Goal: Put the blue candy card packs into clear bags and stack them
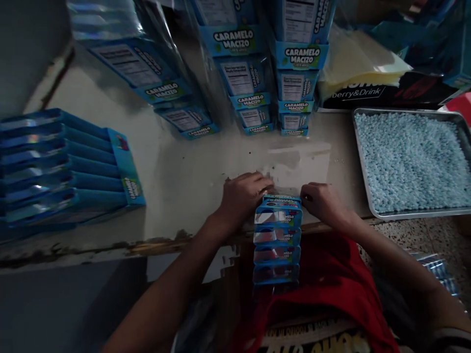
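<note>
A blue display box [282, 198] packed with several small candy boxes [277, 237] stands at the table's front edge, close against the body. My left hand [245, 196] is at its far left corner, fingers bent and pointing inward. At the far right corner my right hand [326, 202] is curled closed. A faint shine of clear plastic shows between the fingertips; whether the fingers pinch it is hard to see. Just beyond the hands, a glossy see-through sheet [303, 159] lies flat on the table.
Tall stacks of blue boxes [241, 78] with clear wrap stand at the back. More filled display boxes [91, 171] lie at left. On the right is a metal tray [371, 208] of pale blue candies, with yellowish sheets [364, 61] on a black box [390, 95] behind it.
</note>
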The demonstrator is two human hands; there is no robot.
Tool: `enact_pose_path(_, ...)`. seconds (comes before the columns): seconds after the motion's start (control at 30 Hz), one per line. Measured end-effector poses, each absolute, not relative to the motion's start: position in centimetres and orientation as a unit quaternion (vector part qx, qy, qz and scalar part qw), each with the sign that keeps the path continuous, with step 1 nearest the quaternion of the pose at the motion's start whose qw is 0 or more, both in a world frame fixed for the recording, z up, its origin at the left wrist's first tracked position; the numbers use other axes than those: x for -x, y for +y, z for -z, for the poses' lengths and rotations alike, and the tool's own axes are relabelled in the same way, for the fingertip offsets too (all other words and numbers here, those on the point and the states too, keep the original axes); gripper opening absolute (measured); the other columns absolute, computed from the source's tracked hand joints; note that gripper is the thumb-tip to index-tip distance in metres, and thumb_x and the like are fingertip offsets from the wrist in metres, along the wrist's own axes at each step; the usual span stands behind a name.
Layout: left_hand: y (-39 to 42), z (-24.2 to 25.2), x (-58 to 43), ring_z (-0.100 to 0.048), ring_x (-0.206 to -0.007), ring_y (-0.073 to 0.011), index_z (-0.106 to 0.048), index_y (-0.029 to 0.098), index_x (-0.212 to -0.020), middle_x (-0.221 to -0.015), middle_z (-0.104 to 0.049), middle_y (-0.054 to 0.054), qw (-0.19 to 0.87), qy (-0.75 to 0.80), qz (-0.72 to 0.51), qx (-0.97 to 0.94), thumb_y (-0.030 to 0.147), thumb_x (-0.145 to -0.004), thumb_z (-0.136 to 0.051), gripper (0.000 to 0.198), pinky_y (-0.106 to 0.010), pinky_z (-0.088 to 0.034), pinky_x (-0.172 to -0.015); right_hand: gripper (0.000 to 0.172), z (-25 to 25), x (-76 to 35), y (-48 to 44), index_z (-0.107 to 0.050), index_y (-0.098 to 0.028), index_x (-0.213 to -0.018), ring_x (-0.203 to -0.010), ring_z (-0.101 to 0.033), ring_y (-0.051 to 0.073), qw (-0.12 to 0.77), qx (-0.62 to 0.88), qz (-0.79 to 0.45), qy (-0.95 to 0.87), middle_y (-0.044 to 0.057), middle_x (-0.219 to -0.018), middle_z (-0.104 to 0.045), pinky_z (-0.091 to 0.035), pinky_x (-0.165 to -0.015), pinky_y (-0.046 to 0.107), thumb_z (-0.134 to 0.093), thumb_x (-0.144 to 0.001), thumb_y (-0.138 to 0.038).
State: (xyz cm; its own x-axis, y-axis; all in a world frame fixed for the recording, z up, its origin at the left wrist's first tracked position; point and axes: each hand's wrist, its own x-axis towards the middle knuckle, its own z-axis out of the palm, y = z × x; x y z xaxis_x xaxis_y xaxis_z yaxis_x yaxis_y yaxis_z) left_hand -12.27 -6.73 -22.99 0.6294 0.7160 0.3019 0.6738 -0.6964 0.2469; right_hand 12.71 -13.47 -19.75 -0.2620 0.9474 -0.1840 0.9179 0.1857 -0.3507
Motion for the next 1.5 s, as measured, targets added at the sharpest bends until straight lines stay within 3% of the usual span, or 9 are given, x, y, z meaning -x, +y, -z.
enact_pose_path(0.13, -5.9, 20.6, 12.4, -0.072, -0.085, -0.0204, -0.082, 0.025, -0.093, -0.099, -0.079, -0.003, 0.082, 0.406, -0.143, -0.899, 0.032, -0.103, -0.061, 0.024, -0.032, -0.042, -0.063, 0.026, 16.6, -11.2, -13.0, -0.079, -0.016, -0.096, -0.078, -0.069, 0.019, -0.007, 0.648, -0.182, -0.739, 0.011, -0.095, -0.08, -0.031, -0.065, 0.032, -0.056, -0.104, -0.024)
enact_pose_path(0.37, -7.9, 20.0, 12.5, -0.068, -0.088, -0.0219, -0.081, 0.022, -0.083, -0.089, -0.073, -0.005, 0.063, 0.468, -0.263, -0.841, 0.026, -0.098, -0.067, 0.021, -0.032, -0.049, -0.072, 0.034, 12.9, -9.6, -12.6, -0.084, -0.015, -0.093, -0.076, -0.068, 0.018, -0.04, 0.634, -0.134, -0.761, 0.013, -0.102, -0.078, -0.033, -0.061, 0.033, -0.053, -0.105, -0.021)
enact_pose_path(0.6, -11.7, 17.5, 12.9, -0.07, -0.083, -0.0211, -0.079, 0.02, -0.095, -0.09, -0.075, -0.005, 0.048, 0.467, -0.324, -0.821, 0.026, -0.1, -0.064, 0.016, -0.033, -0.051, -0.073, 0.019, 12.0, -9.7, -14.7, -0.083, -0.02, -0.088, -0.072, -0.07, 0.019, 0.136, 0.635, -0.075, -0.757, 0.007, -0.089, -0.081, -0.037, -0.061, 0.031, -0.065, -0.095, -0.021)
enact_pose_path(0.87, -11.0, 13.6, 13.4, -0.068, -0.069, -0.0168, -0.079, 0.023, -0.077, -0.077, -0.076, 0.0, 0.293, 0.504, -0.319, -0.748, 0.016, -0.08, -0.075, 0.009, -0.027, -0.051, -0.061, 0.009, 11.7, -9.3, -16.8, -0.079, -0.021, -0.08, -0.061, -0.067, 0.016, 0.308, 0.668, -0.109, -0.669, 0.001, -0.068, -0.075, -0.043, -0.058, 0.027, -0.07, -0.083, -0.02)
enact_pose_path(1.1, -13.2, 15.2, 11.3, -0.072, -0.08, -0.0196, -0.079, 0.02, -0.08, -0.083, -0.075, -0.004, 0.081, 0.546, -0.452, -0.701, 0.02, -0.091, -0.075, 0.012, -0.031, -0.059, -0.072, 0.026, 14.0, -8.1, -19.3, -0.071, -0.021, -0.079, -0.063, -0.065, 0.012, 0.353, 0.594, 0.096, -0.716, 0.003, -0.076, -0.075, -0.042, -0.059, 0.027, -0.059, -0.102, -0.022)
enact_pose_path(1.2, -14.8, 16.9, 10.9, -0.075, -0.082, -0.02, -0.079, 0.022, -0.085, -0.084, -0.078, -0.004, -0.003, 0.541, -0.49, -0.683, 0.026, -0.097, -0.073, 0.014, -0.034, -0.064, -0.079, 0.02, 15.8, -8.5, -20.1, -0.074, -0.022, -0.089, -0.065, -0.067, 0.01, 0.359, 0.557, 0.16, -0.731, 0.001, -0.08, -0.078, -0.042, -0.059, 0.026, -0.062, -0.105, -0.022)
enact_pose_path(1.27, -15.9, 18.1, 11.1, -0.076, -0.08, -0.0188, -0.078, 0.023, -0.092, -0.087, -0.08, -0.004, -0.074, 0.512, -0.504, -0.692, 0.021, -0.095, -0.076, 0.004, -0.032, -0.064, -0.078, 0.013, 16.7, -8.9, -20.3, -0.074, -0.022, -0.095, -0.067, -0.07, 0.01, 0.371, 0.552, 0.162, -0.729, 0.002, -0.083, -0.08, -0.043, -0.06, 0.026, -0.064, -0.105, -0.021)
enact_pose_path(1.37, -17.7, 19.5, 12.2, -0.077, -0.078, -0.0183, -0.075, 0.024, -0.103, -0.088, -0.079, -0.003, -0.153, 0.444, -0.518, -0.714, 0.012, -0.088, -0.081, 0.021, -0.031, -0.064, -0.076, 0.014, 17.3, -9.3, -20.5, -0.072, -0.021, -0.094, -0.071, -0.073, 0.011, 0.377, 0.538, 0.139, -0.74, 0.002, -0.085, -0.081, -0.047, -0.066, 0.025, -0.064, -0.104, -0.018)
enact_pose_path(1.5, -19.3, 21.0, 13.7, -0.075, -0.072, -0.0196, -0.07, 0.025, -0.093, -0.081, -0.075, -0.003, -0.144, 0.484, -0.509, -0.697, 0.018, -0.089, -0.08, 0.013, -0.035, -0.064, -0.07, 0.011, 17.5, -9.2, -21.0, -0.074, -0.024, -0.099, -0.083, -0.077, 0.014, 0.36, 0.492, 0.091, -0.788, 0.003, -0.095, -0.083, -0.053, -0.076, 0.027, -0.065, -0.104, -0.018)
